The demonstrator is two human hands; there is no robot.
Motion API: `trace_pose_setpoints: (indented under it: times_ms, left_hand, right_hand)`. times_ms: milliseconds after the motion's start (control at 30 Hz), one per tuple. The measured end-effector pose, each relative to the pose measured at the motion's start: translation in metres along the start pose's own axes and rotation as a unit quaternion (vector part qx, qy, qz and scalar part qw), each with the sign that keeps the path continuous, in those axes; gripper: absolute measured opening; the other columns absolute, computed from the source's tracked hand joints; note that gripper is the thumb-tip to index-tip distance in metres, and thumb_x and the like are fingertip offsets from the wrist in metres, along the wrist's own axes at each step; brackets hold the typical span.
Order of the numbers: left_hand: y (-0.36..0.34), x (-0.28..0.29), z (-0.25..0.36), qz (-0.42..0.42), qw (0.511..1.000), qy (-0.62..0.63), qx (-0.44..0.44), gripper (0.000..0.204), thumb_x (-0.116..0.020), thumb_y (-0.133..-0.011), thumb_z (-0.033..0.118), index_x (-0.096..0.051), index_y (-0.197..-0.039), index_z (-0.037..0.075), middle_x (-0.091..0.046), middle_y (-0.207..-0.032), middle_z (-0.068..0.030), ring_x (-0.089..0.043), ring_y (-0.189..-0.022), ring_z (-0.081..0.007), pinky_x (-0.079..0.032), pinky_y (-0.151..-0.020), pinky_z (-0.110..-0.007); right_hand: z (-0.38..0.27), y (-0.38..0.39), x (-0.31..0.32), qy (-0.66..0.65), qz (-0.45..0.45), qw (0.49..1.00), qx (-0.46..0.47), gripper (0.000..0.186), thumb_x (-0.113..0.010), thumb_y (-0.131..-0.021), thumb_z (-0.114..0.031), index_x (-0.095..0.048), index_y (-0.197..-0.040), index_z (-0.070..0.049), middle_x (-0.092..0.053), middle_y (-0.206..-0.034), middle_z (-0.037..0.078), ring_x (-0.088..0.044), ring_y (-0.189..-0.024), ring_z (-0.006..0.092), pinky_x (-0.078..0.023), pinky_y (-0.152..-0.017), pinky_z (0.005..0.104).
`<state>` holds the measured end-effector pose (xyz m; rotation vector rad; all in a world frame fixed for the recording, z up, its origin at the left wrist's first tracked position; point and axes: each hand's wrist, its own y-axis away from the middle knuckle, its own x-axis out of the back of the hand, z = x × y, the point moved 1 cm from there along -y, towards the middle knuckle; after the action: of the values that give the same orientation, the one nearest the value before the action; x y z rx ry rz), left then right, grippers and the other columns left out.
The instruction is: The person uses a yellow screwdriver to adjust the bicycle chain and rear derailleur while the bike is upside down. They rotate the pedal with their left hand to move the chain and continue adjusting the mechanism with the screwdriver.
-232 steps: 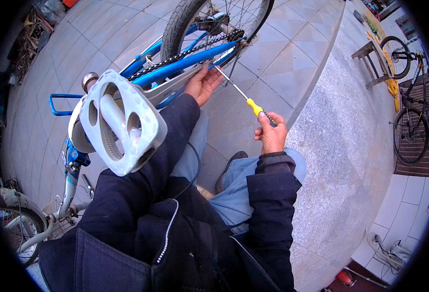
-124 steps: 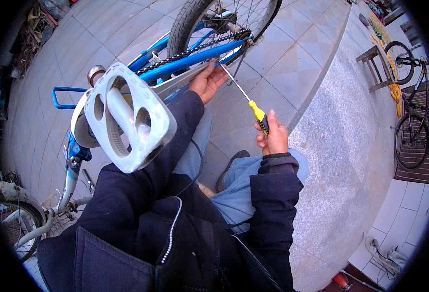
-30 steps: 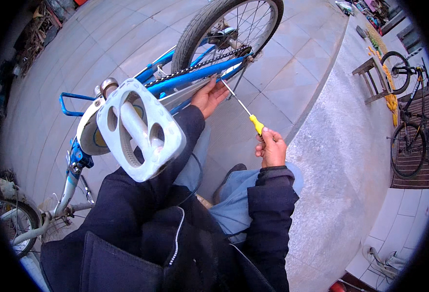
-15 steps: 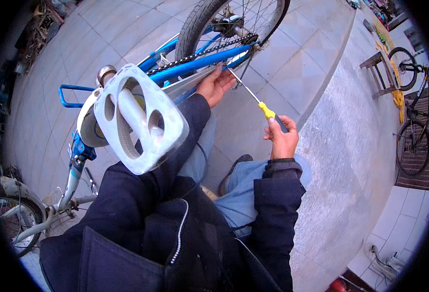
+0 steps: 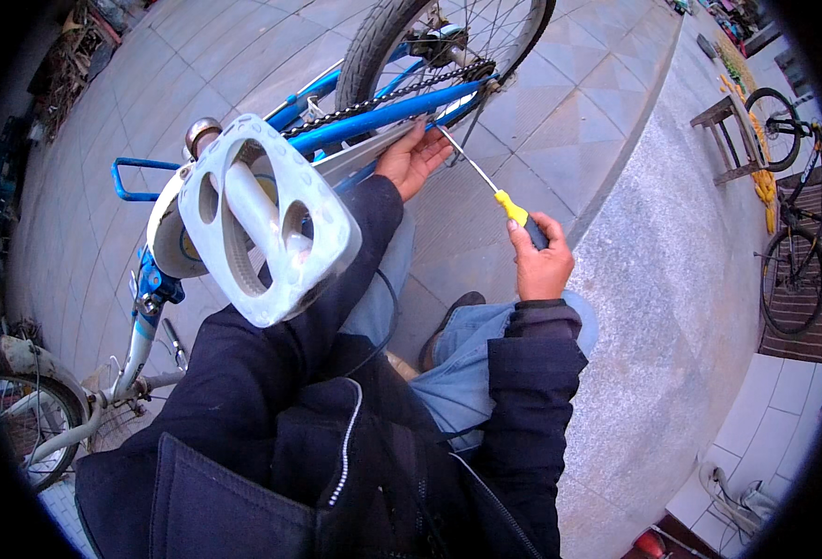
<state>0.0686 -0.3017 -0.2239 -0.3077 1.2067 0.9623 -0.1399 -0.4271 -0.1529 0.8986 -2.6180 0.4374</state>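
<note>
Showing low at the left of the paving: a wheel under a pale mudguard. Next, a grey pedal, big in front of my left sleeve. Beyond it the blue tube slants up to the right, chain above, guard below, tyre on the far side.

My left hand is at the guard's right end, just under the tube. Palm partly turned up, fingers loosely bent; cannot tell if thumb and fingertips pinch anything, as the tube and guard hide the contact.

Screwdriver lies right of those fingers. Long axis: tip at upper left, by the tube's underside, handle at lower right. Tip just beside my left fingertips, so the left is nearer that end; whether tip touches metal, unclear.

Right hand closed round the handle, thumb along its side, above the paving near the slab's edge. Farther right, beyond the slab: stool, black bike.
</note>
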Motion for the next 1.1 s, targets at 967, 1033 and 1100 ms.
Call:
trace_pose_setpoints:
  times_ms: [967, 1033, 1100]
  left_hand:
    - [0.001, 0.008, 0.002, -0.018, 1.0, -0.009, -0.001, 0.024, -0.06, -0.086, 0.019, -0.057, -0.106, 0.006, -0.061, -0.102, -0.0145, -0.056, -0.106, -0.032, -0.045, -0.092, -0.047]
    - [-0.001, 0.007, 0.001, -0.01, 1.0, -0.009, 0.004, 0.023, -0.06, -0.086, 0.019, -0.057, -0.105, 0.006, -0.061, -0.102, -0.0147, -0.056, -0.106, -0.032, -0.045, -0.092, -0.047]
    - [0.0, 0.005, 0.001, 0.001, 1.0, -0.008, 0.007, 0.023, -0.06, -0.086, 0.017, -0.057, -0.105, 0.005, -0.061, -0.102, -0.0148, -0.055, -0.107, -0.0321, -0.044, -0.093, -0.048]
  right_hand:
    - [-0.027, -0.044, 0.023, 0.287, -0.108, 0.933, 0.188, 0.036, -0.069, -0.076, -0.03, -0.061, -0.101, -0.006, -0.061, -0.08, 0.014, -0.061, -0.073, 0.0326, -0.047, -0.062, 0.0372]
    - [-0.011, -0.048, 0.024, 0.246, -0.12, 0.941, 0.2, 0.036, -0.069, -0.076, -0.031, -0.061, -0.101, -0.006, -0.062, -0.08, 0.014, -0.061, -0.071, 0.0313, -0.047, -0.06, 0.037]
    - [-0.002, -0.051, 0.025, 0.193, -0.146, 0.956, 0.165, 0.036, -0.068, -0.077, -0.032, -0.061, -0.101, -0.007, -0.062, -0.08, 0.013, -0.062, -0.069, 0.0305, -0.047, -0.059, 0.0367]
